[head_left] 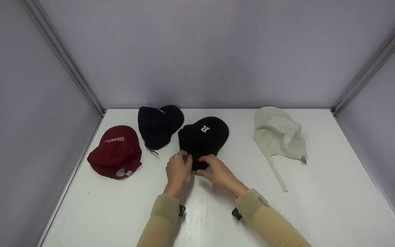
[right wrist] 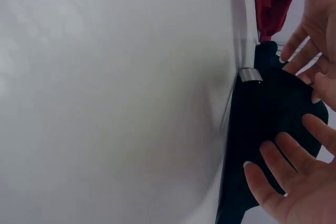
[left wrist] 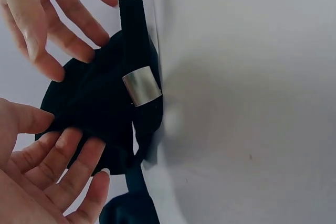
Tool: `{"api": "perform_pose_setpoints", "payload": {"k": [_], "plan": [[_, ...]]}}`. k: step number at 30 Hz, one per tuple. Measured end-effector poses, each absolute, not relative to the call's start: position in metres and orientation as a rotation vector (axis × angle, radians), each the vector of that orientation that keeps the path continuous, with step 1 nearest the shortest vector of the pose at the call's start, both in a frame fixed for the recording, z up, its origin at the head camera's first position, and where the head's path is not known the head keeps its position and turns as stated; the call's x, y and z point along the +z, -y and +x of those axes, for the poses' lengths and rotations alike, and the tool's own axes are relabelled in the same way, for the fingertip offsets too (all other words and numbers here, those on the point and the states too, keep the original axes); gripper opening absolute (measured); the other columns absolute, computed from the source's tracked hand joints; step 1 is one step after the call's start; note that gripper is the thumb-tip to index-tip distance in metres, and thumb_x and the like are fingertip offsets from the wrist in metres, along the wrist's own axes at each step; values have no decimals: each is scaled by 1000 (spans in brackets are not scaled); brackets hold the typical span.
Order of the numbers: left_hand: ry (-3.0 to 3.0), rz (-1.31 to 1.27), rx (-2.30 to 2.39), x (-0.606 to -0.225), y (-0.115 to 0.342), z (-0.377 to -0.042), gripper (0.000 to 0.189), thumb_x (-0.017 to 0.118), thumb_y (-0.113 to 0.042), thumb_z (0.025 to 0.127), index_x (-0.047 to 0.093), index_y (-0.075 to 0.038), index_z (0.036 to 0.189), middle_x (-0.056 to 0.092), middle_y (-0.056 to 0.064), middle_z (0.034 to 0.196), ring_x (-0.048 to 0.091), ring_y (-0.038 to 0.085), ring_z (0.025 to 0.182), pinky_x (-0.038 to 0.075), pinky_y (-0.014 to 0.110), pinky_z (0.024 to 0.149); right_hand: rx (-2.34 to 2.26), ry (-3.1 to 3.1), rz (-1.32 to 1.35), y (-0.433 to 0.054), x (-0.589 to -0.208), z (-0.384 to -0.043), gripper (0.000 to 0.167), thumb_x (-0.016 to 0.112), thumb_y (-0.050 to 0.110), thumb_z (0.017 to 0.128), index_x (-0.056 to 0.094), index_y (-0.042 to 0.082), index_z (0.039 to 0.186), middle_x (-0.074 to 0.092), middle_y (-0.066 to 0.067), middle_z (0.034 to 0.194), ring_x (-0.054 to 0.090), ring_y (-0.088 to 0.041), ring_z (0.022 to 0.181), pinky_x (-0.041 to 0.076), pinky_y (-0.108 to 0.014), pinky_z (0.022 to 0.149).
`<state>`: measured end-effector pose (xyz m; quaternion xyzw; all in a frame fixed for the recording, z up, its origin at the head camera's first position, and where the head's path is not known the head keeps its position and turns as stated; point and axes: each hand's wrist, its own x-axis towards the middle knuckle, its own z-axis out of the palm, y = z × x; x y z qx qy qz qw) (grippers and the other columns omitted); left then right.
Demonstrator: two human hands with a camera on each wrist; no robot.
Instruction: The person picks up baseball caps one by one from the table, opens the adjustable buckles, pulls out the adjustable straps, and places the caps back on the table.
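Observation:
A black cap (head_left: 197, 140) with a white letter R lies in the middle of the table, brim away from me. At its back, a strap with a metal buckle (left wrist: 142, 86) faces me. My left hand (head_left: 178, 167) pinches the cap's left rear side between thumb and fingers, seen closer in the left wrist view (left wrist: 50, 166). My right hand (head_left: 218, 171) is at the cap's right rear side. Its fingers are spread and loosely bent, with fingertips touching or very near the fabric in the right wrist view (right wrist: 299, 182).
A dark navy cap (head_left: 154, 127) lies close to the black cap's left. Farther left, a dark red cap (head_left: 117, 151) with white lettering sits by the table edge. To the right is a cream cap (head_left: 279, 133), its long strap (head_left: 277, 173) trailing forward. Grey walls (head_left: 197, 51) enclose the white table (head_left: 321, 206).

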<state>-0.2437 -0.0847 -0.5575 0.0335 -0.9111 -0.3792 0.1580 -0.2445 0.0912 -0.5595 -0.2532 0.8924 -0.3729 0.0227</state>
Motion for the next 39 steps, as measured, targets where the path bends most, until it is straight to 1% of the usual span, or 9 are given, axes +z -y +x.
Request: {"api": "perform_pose_setpoints", "payload": {"k": [6, 11, 18, 24, 30, 34, 39], "plan": [[2605, 93, -1133, -556, 78, -238, 15, 67, -20, 91, 71, -6, 88, 67, 2, 76, 62, 18, 66, 51, 39, 62, -1238, -2862, -717, -88, -563, -242, 31, 74, 29, 89, 68, 6, 109, 60, -6, 110, 60, -23, 103, 49, -41, 88], [2607, 52, -1164, -554, 73, -234, 16, 68, -20, 91, 74, -5, 89, 69, 3, 78, 64, 18, 68, 52, 38, 63, -1238, -2901, -647, -87, -564, -242, 27, 77, 28, 87, 70, 6, 101, 60, -4, 105, 61, -22, 97, 51, -40, 85], [2624, -22, -1177, -553, 67, -229, 15, 68, -20, 91, 76, -8, 90, 70, 3, 81, 65, 18, 70, 53, 38, 65, -1290, -2902, -563, -88, -565, -242, 18, 73, 22, 90, 72, 5, 97, 62, -5, 101, 62, -22, 93, 51, -38, 83], [2640, -57, -1199, -552, 64, -226, 14, 67, -19, 92, 76, -9, 88, 70, 1, 82, 63, 15, 71, 52, 34, 64, -1322, -2904, -560, -88, -565, -243, 16, 73, 22, 91, 73, 7, 96, 63, -3, 98, 62, -19, 90, 52, -36, 81], [2638, -133, -1224, -554, 66, -226, 14, 67, -18, 92, 77, -8, 90, 70, 3, 87, 65, 16, 77, 53, 35, 68, -1428, -2858, -553, -90, -567, -247, 7, 70, 12, 92, 74, 7, 90, 64, -2, 95, 62, -18, 87, 52, -35, 77], [2633, -168, -1216, -554, 74, -226, 11, 67, -16, 91, 75, -8, 91, 69, 1, 86, 64, 15, 78, 53, 34, 69, -1483, -2823, -543, -96, -565, -249, 6, 68, 11, 93, 71, 6, 93, 63, -2, 96, 61, -17, 86, 52, -34, 76], [2590, -237, -1148, -553, 88, -226, 5, 68, -9, 88, 73, -9, 89, 64, -2, 81, 60, 14, 76, 51, 32, 67, -1586, -2774, -565, -107, -554, -252, 6, 68, 10, 93, 68, 5, 95, 63, -3, 96, 59, -18, 86, 50, -36, 77]]}}
